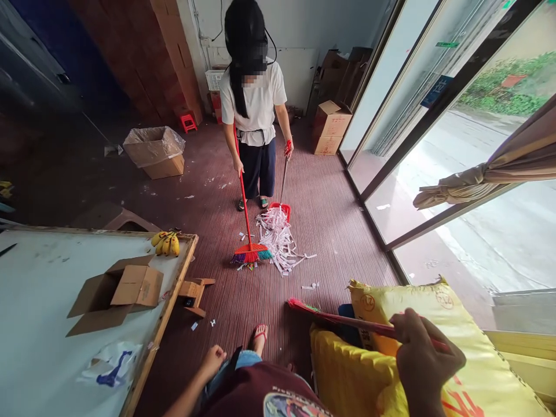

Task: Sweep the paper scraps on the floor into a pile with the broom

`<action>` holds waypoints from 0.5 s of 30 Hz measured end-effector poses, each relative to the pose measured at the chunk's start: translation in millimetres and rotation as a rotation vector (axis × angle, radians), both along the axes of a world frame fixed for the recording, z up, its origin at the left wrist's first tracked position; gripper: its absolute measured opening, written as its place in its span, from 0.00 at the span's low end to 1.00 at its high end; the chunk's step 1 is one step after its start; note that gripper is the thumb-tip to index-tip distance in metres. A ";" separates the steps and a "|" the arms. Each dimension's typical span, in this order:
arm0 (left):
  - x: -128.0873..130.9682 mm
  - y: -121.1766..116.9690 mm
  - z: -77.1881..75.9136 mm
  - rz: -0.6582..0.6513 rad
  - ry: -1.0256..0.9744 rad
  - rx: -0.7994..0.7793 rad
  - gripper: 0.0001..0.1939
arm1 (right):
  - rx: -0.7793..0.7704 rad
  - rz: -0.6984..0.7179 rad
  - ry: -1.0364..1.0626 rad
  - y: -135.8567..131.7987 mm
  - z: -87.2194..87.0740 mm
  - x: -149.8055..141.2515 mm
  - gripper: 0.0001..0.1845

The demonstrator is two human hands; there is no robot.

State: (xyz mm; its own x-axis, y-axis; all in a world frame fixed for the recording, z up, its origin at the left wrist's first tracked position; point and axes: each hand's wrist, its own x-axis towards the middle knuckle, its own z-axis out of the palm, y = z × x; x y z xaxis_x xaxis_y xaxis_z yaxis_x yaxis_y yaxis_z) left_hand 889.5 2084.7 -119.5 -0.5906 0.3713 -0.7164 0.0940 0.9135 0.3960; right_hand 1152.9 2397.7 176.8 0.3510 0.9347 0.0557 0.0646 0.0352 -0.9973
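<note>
My right hand (423,353) is closed around a long red stick (347,318), held out over yellow sacks (356,370). Its far end shows red and green; I cannot make out what is on it. Beside my thigh hangs my left hand (212,362), fingers curled, nothing visible in them. Ahead, a person (254,98) grips a red broom (251,252) in one hand and a red long-handled dustpan (285,209) in the other. A heap of white paper strips (280,237) lies on the floor against the dustpan, and the broom's bristles are beside it.
At left is a white-topped table (39,284) with an open cardboard box (134,284), bananas (167,243) and a plastic bag (113,362). A small wooden stool (195,295) stands by its edge. A lined carton (154,150) sits further back; glass doors (391,174) run along the right.
</note>
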 end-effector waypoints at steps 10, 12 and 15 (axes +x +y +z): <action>-36.1 7.4 5.4 0.065 0.010 0.026 0.15 | -0.032 0.030 -0.066 21.0 -5.0 -36.0 0.16; -44.4 9.9 4.6 0.069 0.025 0.026 0.15 | -0.012 0.029 -0.054 23.4 -5.0 -44.7 0.16; -55.8 12.9 0.9 0.066 0.041 0.010 0.15 | 0.065 -0.017 -0.010 27.6 2.8 -56.3 0.16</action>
